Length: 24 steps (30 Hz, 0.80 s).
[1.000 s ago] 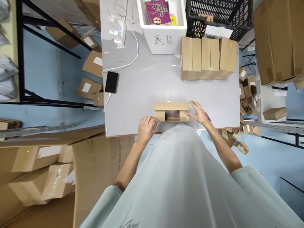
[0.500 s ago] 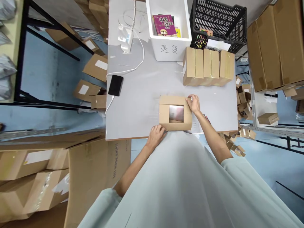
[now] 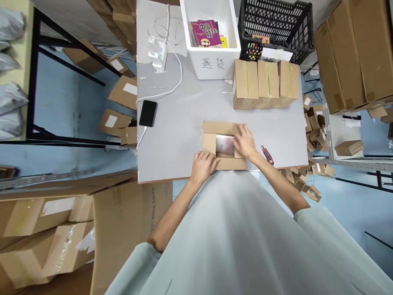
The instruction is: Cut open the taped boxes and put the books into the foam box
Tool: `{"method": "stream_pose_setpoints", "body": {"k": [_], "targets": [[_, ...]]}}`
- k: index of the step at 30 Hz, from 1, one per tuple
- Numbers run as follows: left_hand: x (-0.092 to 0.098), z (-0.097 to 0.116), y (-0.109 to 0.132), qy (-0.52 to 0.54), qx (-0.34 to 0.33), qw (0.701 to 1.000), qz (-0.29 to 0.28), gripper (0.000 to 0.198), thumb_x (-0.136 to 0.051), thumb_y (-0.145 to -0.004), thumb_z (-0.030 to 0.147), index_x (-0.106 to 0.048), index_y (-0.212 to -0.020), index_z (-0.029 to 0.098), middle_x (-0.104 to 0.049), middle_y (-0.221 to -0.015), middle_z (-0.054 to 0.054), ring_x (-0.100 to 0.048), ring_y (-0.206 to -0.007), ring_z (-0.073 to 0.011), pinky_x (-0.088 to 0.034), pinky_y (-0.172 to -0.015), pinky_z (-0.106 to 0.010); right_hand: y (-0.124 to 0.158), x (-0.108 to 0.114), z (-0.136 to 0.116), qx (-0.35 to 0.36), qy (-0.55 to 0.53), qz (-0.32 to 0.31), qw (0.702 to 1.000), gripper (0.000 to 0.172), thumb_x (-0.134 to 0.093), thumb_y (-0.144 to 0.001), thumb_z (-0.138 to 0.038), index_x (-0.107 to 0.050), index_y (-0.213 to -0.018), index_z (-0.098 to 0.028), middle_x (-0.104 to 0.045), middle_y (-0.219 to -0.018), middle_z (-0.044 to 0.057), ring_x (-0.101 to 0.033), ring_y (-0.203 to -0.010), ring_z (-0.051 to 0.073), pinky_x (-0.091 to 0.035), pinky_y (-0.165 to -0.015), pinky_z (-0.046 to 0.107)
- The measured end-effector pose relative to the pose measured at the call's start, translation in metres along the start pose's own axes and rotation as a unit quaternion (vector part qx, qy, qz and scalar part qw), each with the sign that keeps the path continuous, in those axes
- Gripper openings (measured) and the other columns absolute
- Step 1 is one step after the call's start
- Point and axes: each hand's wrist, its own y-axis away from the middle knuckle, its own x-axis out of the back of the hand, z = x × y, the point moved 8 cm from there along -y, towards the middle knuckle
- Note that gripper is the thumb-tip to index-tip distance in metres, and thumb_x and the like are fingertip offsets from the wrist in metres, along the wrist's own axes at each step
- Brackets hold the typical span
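A small brown cardboard box (image 3: 215, 128) lies on the grey table (image 3: 181, 123) near its front edge, flaps folded partly over a shiny item (image 3: 223, 144) inside. My right hand (image 3: 245, 141) lies flat on the box's right flap, fingers stretched toward the opening. My left hand (image 3: 203, 166) rests on the box's near left corner, fingers curled over the front flap.
Three taped brown boxes (image 3: 264, 84) stand in a row behind. A white foam bin (image 3: 211, 61) with books and a black crate (image 3: 276, 24) are at the back. A black phone (image 3: 147, 113) on a white cable lies left; a red cutter (image 3: 266, 154) lies right. Cartons surround the table.
My right hand slid from the box's far right corner onto the right flap and pressed it inward. My left hand moved up onto the front left corner.
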Motion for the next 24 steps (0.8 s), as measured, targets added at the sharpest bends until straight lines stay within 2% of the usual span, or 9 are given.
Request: {"method": "stream_pose_setpoints", "body": {"k": [3,5,8,13,16,18,20,22,24], "targets": [[-0.001,0.019,-0.025,0.003,-0.058,0.998,-0.012,0.031,-0.058,-0.107,0.035,-0.082,-0.124,0.025,-0.080,-0.123,-0.016,-0.065,-0.129,-0.0385,-0.039,-0.127,-0.070,0.025,-0.016,-0.024,0.062,-0.011,-0.055,0.996,0.024,-0.065,-0.106,-0.030,-0.082,-0.117,-0.018,-0.026,-0.187,0.010,-0.009,-0.176,0.034,-0.015,-0.141,0.064],[-0.006,0.024,-0.038,-0.005,-0.083,0.996,-0.035,0.030,-0.058,-0.106,0.034,-0.083,-0.121,0.027,-0.081,-0.119,-0.015,-0.063,-0.136,-0.0394,-0.030,-0.132,-0.076,0.035,-0.020,-0.028,0.070,-0.012,-0.064,0.995,0.021,-0.067,-0.104,-0.029,-0.083,-0.111,-0.017,-0.028,-0.186,0.011,-0.009,-0.177,0.034,-0.014,-0.142,0.064],[-0.004,0.021,-0.043,-0.029,-0.081,0.996,-0.038,0.029,-0.057,-0.106,0.033,-0.085,-0.114,0.028,-0.080,-0.109,-0.014,-0.063,-0.135,-0.0388,-0.025,-0.133,-0.079,0.047,-0.006,-0.019,0.051,-0.008,-0.036,0.998,0.026,-0.063,-0.107,-0.033,-0.084,-0.112,-0.017,-0.026,-0.187,0.010,-0.008,-0.177,0.034,-0.016,-0.142,0.064],[0.035,-0.009,-0.016,-0.051,-0.022,0.997,0.045,0.028,-0.056,-0.107,0.034,-0.081,-0.118,0.026,-0.076,-0.118,-0.016,-0.062,-0.138,-0.0386,-0.027,-0.134,-0.074,0.084,0.028,0.026,-0.043,0.003,0.028,0.999,0.034,-0.057,-0.110,-0.039,-0.082,-0.119,-0.018,-0.025,-0.187,0.011,-0.008,-0.176,0.039,-0.022,-0.138,0.070],[0.049,-0.043,0.003,-0.048,0.050,0.993,0.094,0.028,-0.061,-0.105,0.039,-0.077,-0.124,0.025,-0.075,-0.127,-0.018,-0.055,-0.148,-0.0434,-0.025,-0.132,-0.078,0.108,0.022,0.056,-0.105,-0.003,0.043,0.994,0.039,-0.058,-0.110,-0.044,-0.081,-0.124,-0.017,-0.030,-0.185,0.016,-0.011,-0.175,0.043,-0.026,-0.135,0.074],[0.041,-0.063,0.010,-0.031,0.086,0.993,0.076,0.037,-0.065,-0.103,0.048,-0.074,-0.129,0.023,-0.076,-0.131,-0.020,-0.053,-0.151,-0.0462,-0.028,-0.131,-0.078,0.119,0.005,0.068,-0.134,-0.022,0.032,0.990,0.046,-0.061,-0.108,-0.053,-0.080,-0.130,-0.016,-0.034,-0.182,0.019,-0.014,-0.174,0.045,-0.028,-0.134,0.073],[0.022,-0.077,0.014,0.005,0.111,0.993,0.029,0.055,-0.072,-0.097,0.057,-0.069,-0.137,0.020,-0.074,-0.139,-0.022,-0.053,-0.152,-0.0468,-0.037,-0.128,-0.072,0.122,-0.018,0.073,-0.152,-0.052,0.006,0.987,0.060,-0.067,-0.103,-0.064,-0.077,-0.137,-0.016,-0.039,-0.179,0.022,-0.018,-0.173,0.046,-0.031,-0.134,0.071],[0.001,-0.084,0.016,0.049,0.138,0.989,-0.009,0.076,-0.081,-0.088,0.061,-0.062,-0.148,0.017,-0.069,-0.150,-0.023,-0.058,-0.148,-0.0448,-0.048,-0.123,-0.063,0.119,-0.037,0.073,-0.157,-0.082,-0.021,0.984,0.076,-0.074,-0.094,-0.073,-0.074,-0.144,-0.015,-0.044,-0.176,0.024,-0.021,-0.172,0.046,-0.034,-0.133,0.070],[-0.014,-0.085,0.016,0.085,0.164,0.983,-0.018,0.090,-0.088,-0.082,0.058,-0.056,-0.155,0.017,-0.064,-0.157,-0.024,-0.063,-0.143,-0.0418,-0.055,-0.117,-0.057,0.112,-0.049,0.070,-0.146,-0.103,-0.038,0.983,0.086,-0.080,-0.087,-0.077,-0.072,-0.146,-0.014,-0.049,-0.172,0.025,-0.024,-0.171,0.047,-0.036,-0.133,0.069]]}}
